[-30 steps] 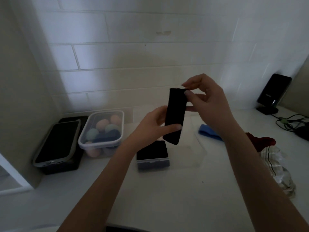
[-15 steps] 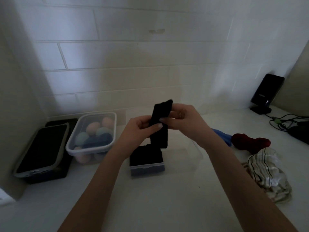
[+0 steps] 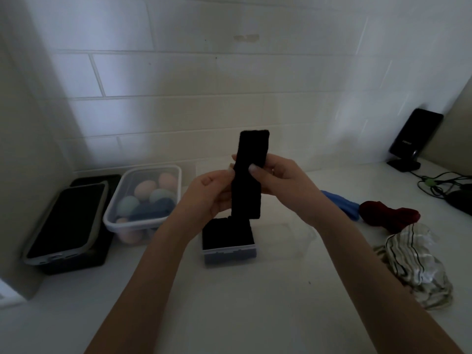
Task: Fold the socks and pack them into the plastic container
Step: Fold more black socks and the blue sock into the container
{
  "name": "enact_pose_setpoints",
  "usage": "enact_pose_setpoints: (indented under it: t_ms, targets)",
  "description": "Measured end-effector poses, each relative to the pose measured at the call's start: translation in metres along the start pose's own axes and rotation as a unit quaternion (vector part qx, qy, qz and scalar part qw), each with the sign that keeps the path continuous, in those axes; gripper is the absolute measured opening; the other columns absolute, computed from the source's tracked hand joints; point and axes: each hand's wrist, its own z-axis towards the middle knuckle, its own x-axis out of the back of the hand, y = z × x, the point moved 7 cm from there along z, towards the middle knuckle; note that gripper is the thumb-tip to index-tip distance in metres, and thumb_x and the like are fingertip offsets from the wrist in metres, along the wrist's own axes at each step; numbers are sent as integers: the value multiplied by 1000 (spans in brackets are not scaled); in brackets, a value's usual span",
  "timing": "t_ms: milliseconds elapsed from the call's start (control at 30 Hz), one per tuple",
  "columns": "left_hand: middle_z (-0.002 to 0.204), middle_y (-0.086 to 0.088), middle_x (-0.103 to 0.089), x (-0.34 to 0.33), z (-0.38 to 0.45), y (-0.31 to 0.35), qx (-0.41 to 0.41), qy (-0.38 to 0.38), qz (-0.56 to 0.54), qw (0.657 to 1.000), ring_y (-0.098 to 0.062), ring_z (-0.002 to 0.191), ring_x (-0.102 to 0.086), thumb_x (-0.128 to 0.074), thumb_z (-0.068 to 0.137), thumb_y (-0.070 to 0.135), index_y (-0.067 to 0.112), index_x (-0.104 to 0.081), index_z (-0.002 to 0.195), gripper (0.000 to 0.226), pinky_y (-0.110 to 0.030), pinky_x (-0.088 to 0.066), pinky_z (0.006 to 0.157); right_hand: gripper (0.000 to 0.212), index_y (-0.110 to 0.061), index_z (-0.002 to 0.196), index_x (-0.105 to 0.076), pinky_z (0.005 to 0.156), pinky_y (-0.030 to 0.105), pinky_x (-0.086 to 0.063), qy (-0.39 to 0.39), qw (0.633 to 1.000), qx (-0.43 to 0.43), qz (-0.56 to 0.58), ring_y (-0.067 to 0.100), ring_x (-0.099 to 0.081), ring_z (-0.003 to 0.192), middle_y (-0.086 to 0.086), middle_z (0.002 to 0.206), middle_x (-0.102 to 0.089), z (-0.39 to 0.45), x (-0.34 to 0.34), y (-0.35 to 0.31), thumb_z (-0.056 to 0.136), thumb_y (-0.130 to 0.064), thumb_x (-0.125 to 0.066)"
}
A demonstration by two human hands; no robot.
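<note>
I hold a black sock (image 3: pixel 249 175) upright in front of me, above the counter. My left hand (image 3: pixel 212 195) grips its left edge near the middle, and my right hand (image 3: pixel 278 176) pinches its right edge with thumb in front. Directly below stands a small clear plastic container (image 3: pixel 229 252) with dark folded fabric inside. A blue sock (image 3: pixel 342 204), a dark red sock (image 3: pixel 390 215) and a striped sock (image 3: pixel 419 267) lie on the counter to the right.
A lidded tub of pastel egg shapes (image 3: pixel 143 200) and a black tray holding a phone (image 3: pixel 66 223) stand at the left. A clear lid (image 3: pixel 288 237) lies right of the container. A black device on a stand (image 3: pixel 413 139) and cables (image 3: pixel 444 185) are at far right.
The sock was folded down half a second ago; now it stands straighter and taller between both hands. My right hand dropped from its top end to its middle. The view shifted slightly.
</note>
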Motion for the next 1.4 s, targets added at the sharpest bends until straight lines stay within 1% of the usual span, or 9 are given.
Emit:
enact_pose_setpoints:
  t_ms: [233, 367, 467, 567, 767, 867, 1033, 1233, 1400]
  targets:
    - [108, -10, -65, -10, -3, -7, 43, -69, -99, 992, -29, 98, -63, -81, 58, 45, 13, -58, 112, 67, -48, -55, 86, 33, -5, 127, -55, 88, 26, -53, -5, 1000, -10, 3, 19, -63, 107, 15, 125, -63, -3, -4, -4, 99, -15, -41]
    - [104, -11, -68, -10, -3, -7, 41, -47, -130, 990, -27, 92, -69, -61, 80, 23, 8, -57, 110, 34, -35, -58, 73, 32, -5, 125, -55, 83, 25, -55, -8, 1000, -19, -7, 17, -63, 99, 17, 124, -63, -2, -6, -1, 99, -17, -42]
    - [101, -10, -71, -7, -2, -7, 43, -35, -121, 991, -27, 91, -69, -50, 80, 24, 8, -59, 108, 34, -36, -59, 73, 34, -2, 125, -56, 79, 26, -56, 2, 1000, -20, -5, 18, -63, 95, 19, 122, -64, -1, -4, -2, 99, -19, -42]
    - [97, -7, -73, -6, -2, -6, 39, -34, -82, 995, -26, 88, -68, -51, 79, 29, 10, -63, 104, 33, -38, -58, 75, 33, -4, 122, -59, 80, 25, -55, 14, 1000, -19, 0, 14, -66, 90, 15, 115, -67, -1, -1, -1, 98, -20, -44]
    - [64, 3, -70, -3, -3, -1, 19, -8, -31, 999, -8, 55, -64, -55, 74, 28, 10, -62, 82, 22, -21, -53, 50, 34, -8, 121, -61, 91, 36, -55, 6, 998, -34, -53, 21, -67, 104, 11, 116, -69, 2, 2, 8, 94, -25, -53]
    - [57, 4, -68, -2, -3, 0, 7, 0, -24, 1000, -6, 49, -63, -55, 73, 22, 16, -61, 62, 14, -17, -49, 44, 25, -4, 108, -67, 67, 23, -57, 31, 997, -12, -63, 16, -68, 73, 20, 94, -71, 1, 5, 5, 91, -20, -58]
    - [70, 0, -74, -3, -4, -2, 4, 12, 47, 999, -15, 61, -70, -60, 69, 34, 13, -66, 86, 28, -29, -56, 54, 8, -18, 87, -65, 46, 19, -43, 104, 989, 64, -84, 5, -47, 42, 3, 61, -58, 1, 10, -8, 88, -11, -62]
    - [68, -4, -74, 4, -3, 3, -11, 58, 26, 998, -20, 61, -70, -62, 72, 24, 11, -70, 83, 19, -34, -60, 66, 37, -19, 120, -60, 56, 22, -51, 43, 985, 108, -125, 13, -52, 60, 0, 80, -58, 1, 3, -10, 88, -3, -60]
    - [63, -3, -72, 2, -5, 4, -3, 71, 30, 997, -19, 60, -70, -47, 90, 11, 11, -69, 79, 24, -32, -60, 62, 44, -24, 118, -61, 62, 15, -46, 20, 983, 138, -121, 8, -49, 70, -2, 81, -55, -2, -1, -12, 87, 6, -54]
